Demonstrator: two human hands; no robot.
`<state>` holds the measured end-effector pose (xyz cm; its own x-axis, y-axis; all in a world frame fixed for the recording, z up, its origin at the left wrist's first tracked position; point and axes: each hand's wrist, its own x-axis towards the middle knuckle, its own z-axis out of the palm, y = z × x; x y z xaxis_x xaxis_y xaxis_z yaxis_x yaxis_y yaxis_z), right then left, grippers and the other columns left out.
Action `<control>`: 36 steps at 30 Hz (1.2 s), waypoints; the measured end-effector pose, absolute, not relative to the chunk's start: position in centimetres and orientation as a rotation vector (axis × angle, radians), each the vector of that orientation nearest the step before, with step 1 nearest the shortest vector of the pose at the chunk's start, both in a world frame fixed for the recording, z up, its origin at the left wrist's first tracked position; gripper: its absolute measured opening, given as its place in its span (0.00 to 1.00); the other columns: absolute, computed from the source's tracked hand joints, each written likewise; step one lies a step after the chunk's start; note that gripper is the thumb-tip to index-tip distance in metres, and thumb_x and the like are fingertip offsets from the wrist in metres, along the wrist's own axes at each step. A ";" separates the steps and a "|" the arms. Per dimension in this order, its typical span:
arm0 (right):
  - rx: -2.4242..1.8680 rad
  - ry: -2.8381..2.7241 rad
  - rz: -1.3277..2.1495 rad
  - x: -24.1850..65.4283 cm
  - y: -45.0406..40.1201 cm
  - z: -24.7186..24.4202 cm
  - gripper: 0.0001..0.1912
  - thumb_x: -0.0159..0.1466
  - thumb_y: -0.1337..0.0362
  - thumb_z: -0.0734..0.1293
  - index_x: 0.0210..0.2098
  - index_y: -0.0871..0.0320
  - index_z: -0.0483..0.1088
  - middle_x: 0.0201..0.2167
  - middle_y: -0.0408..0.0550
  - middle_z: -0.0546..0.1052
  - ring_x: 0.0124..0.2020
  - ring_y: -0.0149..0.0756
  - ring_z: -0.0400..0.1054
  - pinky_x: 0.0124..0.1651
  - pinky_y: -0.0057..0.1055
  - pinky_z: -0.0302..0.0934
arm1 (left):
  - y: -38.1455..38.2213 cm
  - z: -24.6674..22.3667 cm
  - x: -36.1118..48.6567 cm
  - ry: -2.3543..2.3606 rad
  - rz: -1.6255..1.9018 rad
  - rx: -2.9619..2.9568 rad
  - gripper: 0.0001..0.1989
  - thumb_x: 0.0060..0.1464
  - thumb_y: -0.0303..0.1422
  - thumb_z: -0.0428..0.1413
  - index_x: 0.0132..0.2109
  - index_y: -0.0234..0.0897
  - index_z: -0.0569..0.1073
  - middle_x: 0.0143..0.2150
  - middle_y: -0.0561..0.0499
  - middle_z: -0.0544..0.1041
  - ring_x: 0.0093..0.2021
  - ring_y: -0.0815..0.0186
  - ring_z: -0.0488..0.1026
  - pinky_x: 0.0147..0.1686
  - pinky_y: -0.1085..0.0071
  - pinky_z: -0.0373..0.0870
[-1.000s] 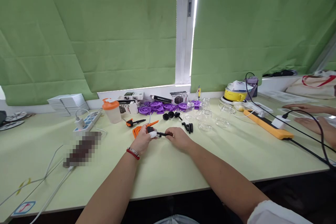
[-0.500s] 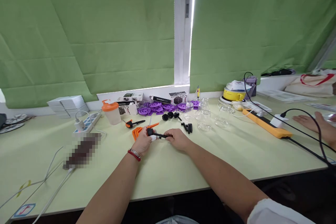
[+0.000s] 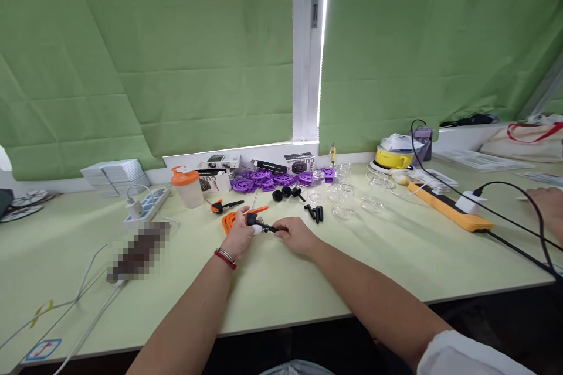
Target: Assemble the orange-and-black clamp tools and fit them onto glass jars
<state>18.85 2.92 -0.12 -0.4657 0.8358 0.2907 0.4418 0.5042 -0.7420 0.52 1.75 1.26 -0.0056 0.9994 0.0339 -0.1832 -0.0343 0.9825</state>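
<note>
1. Spanning both hands, the black stem (image 3: 266,227) is held above the near middle of the surface (image 3: 281,293), its round end up beside the left thumb.
2. My left hand (image 3: 238,235) is curled around that round end; a small white patch shows there, too small for me to identify.
3. My right hand (image 3: 297,236) pinches the far end between thumb and fingers.
4. Since a second ago, the round end shows more plainly and the stem slopes further down rightward; I judge it is being turned between the hands, neither grip released.
5. Just beyond my left hand lie orange pieces (image 3: 228,222) and a black-and-orange part (image 3: 218,207). Past my right hand sit short black sticks (image 3: 317,214), black knobs (image 3: 287,192) and clear cups (image 3: 342,212).
6. Purple pieces (image 3: 261,180) line the back, before some boxes (image 3: 299,163).
7. Green blinds (image 3: 197,58) cover the window; at far right, only one co-worker's hand (image 3: 548,208) now shows, where two did.
</note>
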 end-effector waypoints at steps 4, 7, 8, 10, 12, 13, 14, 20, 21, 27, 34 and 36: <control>-1.035 -1.987 0.904 18.5 2.9 -0.5 0.11 0.58 0.67 0.63 0.37 0.58 0.75 0.28 0.44 0.75 0.28 0.31 0.64 0.34 0.27 0.58 | 1.6 1.6 0.5 1.154 1.355 1.239 0.32 0.39 0.20 0.60 0.51 0.39 0.56 0.43 0.47 0.73 0.44 0.64 0.72 0.43 0.67 0.67; -0.997 -1.932 0.962 18.4 2.9 -0.5 0.11 0.58 0.67 0.63 0.37 0.60 0.74 0.29 0.44 0.75 0.28 0.31 0.64 0.35 0.28 0.58 | 1.4 1.8 0.3 1.166 1.334 1.381 0.30 0.42 0.22 0.60 0.51 0.39 0.57 0.45 0.45 0.73 0.47 0.63 0.72 0.46 0.65 0.66; -0.984 -1.918 0.975 18.4 2.9 -0.5 0.11 0.58 0.66 0.63 0.37 0.60 0.74 0.29 0.45 0.75 0.28 0.31 0.64 0.35 0.28 0.59 | 1.4 1.8 0.2 1.164 1.331 1.414 0.30 0.43 0.24 0.60 0.52 0.39 0.57 0.46 0.44 0.73 0.47 0.63 0.72 0.47 0.65 0.66; -0.962 -1.899 1.000 18.4 2.9 -0.5 0.11 0.58 0.66 0.63 0.37 0.60 0.74 0.29 0.45 0.75 0.28 0.31 0.64 0.34 0.28 0.58 | 1.5 1.7 0.1 1.158 1.322 1.463 0.30 0.46 0.27 0.60 0.55 0.39 0.57 0.47 0.44 0.73 0.44 0.64 0.72 0.47 0.64 0.67; -0.943 -1.876 1.033 18.2 2.8 -0.5 0.10 0.58 0.65 0.63 0.37 0.60 0.74 0.28 0.44 0.74 0.27 0.31 0.63 0.33 0.28 0.57 | 1.7 1.6 -0.1 1.171 1.297 1.499 0.31 0.49 0.30 0.58 0.59 0.39 0.55 0.47 0.45 0.73 0.39 0.66 0.73 0.45 0.64 0.68; -0.937 -1.850 1.064 18.1 2.7 -0.5 0.10 0.57 0.65 0.63 0.37 0.60 0.74 0.28 0.44 0.74 0.27 0.31 0.63 0.32 0.28 0.57 | 1.8 1.5 -0.1 1.189 1.283 1.518 0.32 0.50 0.32 0.57 0.60 0.39 0.55 0.47 0.45 0.73 0.37 0.66 0.72 0.44 0.64 0.68; -0.933 -1.813 1.105 17.9 2.7 -0.5 0.10 0.57 0.65 0.63 0.36 0.60 0.73 0.28 0.44 0.74 0.27 0.30 0.63 0.32 0.28 0.57 | 2.0 1.4 -0.2 1.218 1.272 1.543 0.32 0.51 0.33 0.57 0.61 0.39 0.55 0.47 0.45 0.73 0.36 0.66 0.72 0.42 0.63 0.69; -0.847 -1.565 1.425 17.5 2.3 0.0 0.12 0.54 0.60 0.67 0.36 0.61 0.69 0.25 0.43 0.72 0.21 0.26 0.60 0.28 0.27 0.56 | 2.3 1.4 -0.1 1.461 1.441 1.935 0.26 0.53 0.34 0.54 0.59 0.43 0.62 0.58 0.44 0.65 0.58 0.56 0.62 0.55 0.56 0.60; -0.814 -1.552 1.466 17.5 2.3 0.0 0.13 0.54 0.59 0.68 0.35 0.61 0.69 0.25 0.43 0.72 0.21 0.26 0.59 0.27 0.27 0.56 | 2.2 1.5 0.0 1.459 1.460 1.973 0.25 0.53 0.34 0.53 0.59 0.43 0.62 0.59 0.44 0.64 0.60 0.56 0.59 0.58 0.56 0.56; -0.721 -1.501 1.610 17.3 1.8 0.4 0.17 0.53 0.53 0.70 0.31 0.61 0.69 0.23 0.42 0.71 0.20 0.25 0.59 0.24 0.26 0.54 | 1.7 1.7 0.7 1.482 1.378 2.064 0.32 0.51 0.36 0.55 0.62 0.40 0.56 0.60 0.42 0.62 0.63 0.56 0.56 0.61 0.54 0.51; -0.749 -1.427 1.650 17.5 2.1 0.2 0.16 0.50 0.55 0.71 0.29 0.62 0.70 0.19 0.39 0.69 0.18 0.25 0.57 0.23 0.26 0.52 | 1.7 0.7 1.3 1.592 1.267 2.308 0.53 0.28 0.38 0.65 0.63 0.37 0.51 0.61 0.36 0.58 0.62 0.43 0.55 0.57 0.46 0.56; -0.771 -1.422 1.653 17.5 2.0 0.2 0.15 0.50 0.56 0.71 0.29 0.62 0.70 0.19 0.40 0.71 0.19 0.26 0.58 0.23 0.26 0.52 | 1.6 0.4 1.4 1.637 1.227 2.336 0.54 0.28 0.38 0.65 0.63 0.36 0.49 0.62 0.34 0.56 0.63 0.41 0.53 0.56 0.44 0.57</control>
